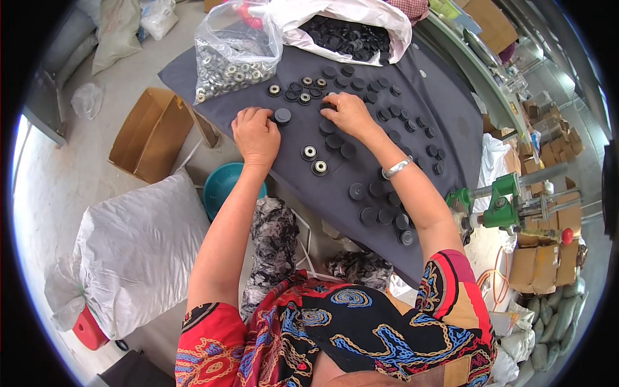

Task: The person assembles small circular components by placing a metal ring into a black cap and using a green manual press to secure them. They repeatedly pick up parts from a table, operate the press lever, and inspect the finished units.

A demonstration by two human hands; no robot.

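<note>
My left hand [256, 137] is at the table's left edge, fingers curled, with the thumb side against a round black cap [282, 116]. My right hand [352, 116] pinches a dark round cap [327, 107], mostly covered by the fingers. Between and beyond the hands sit several black rings holding silver bearings, one of them a ringed bearing [305, 99]. Nearer to me are two more bearings, including a seated bearing [320, 167]. Black caps, such as the loose cap [356, 191], lie scattered around and beneath my right forearm.
On the dark cloth-covered table [293, 187] stand a clear bag of metal bearings [235, 71] and a white sack of black parts [348, 35]. A green hand press [503, 201] is at right. A teal basin [222, 184], stuffed white sack [138, 245] and cardboard box [151, 132] are at left.
</note>
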